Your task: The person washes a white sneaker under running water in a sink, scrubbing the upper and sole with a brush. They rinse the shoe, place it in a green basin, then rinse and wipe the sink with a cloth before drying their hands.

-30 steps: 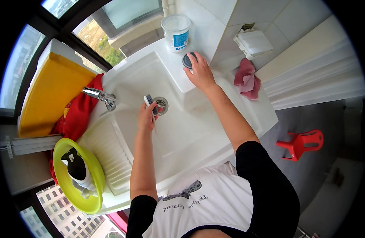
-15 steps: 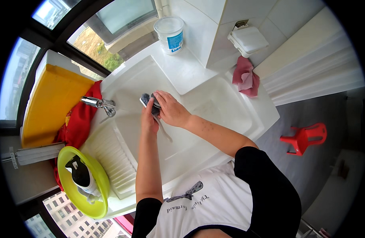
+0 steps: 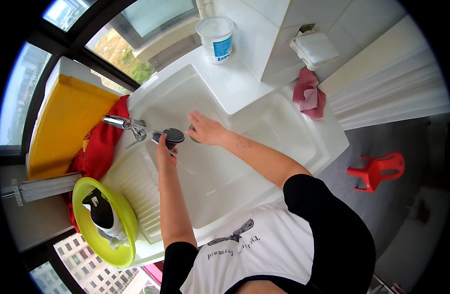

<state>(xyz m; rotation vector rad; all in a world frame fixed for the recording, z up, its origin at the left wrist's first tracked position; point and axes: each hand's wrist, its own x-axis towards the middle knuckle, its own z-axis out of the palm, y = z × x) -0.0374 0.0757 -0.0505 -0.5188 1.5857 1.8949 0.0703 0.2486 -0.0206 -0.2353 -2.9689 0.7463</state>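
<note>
The person's left grip (image 3: 165, 149) is closed around a brush (image 3: 180, 160) and a dark round piece (image 3: 174, 135), both held above the left half of the white sink (image 3: 235, 183). The round piece sits at the far end of this grip, its flat top facing up, while the brush's pale handle slants out from the hand toward the near right. The right grip (image 3: 205, 129) is open and holds nothing that shows, its fingers slightly blurred; it hovers just right of the round piece, apart from it, partly covering the drain (image 3: 193, 133). The chrome faucet (image 3: 124, 122) is near the round piece, on its far left. A lime-green basin (image 3: 132, 223) with a black-and-white item (image 3: 101, 210) inside stands at the near left. A lidded clear bucket (image 3: 215, 40) stands on the far ledge, and a pink cloth (image 3: 310, 94) lies at the far right.
</note>
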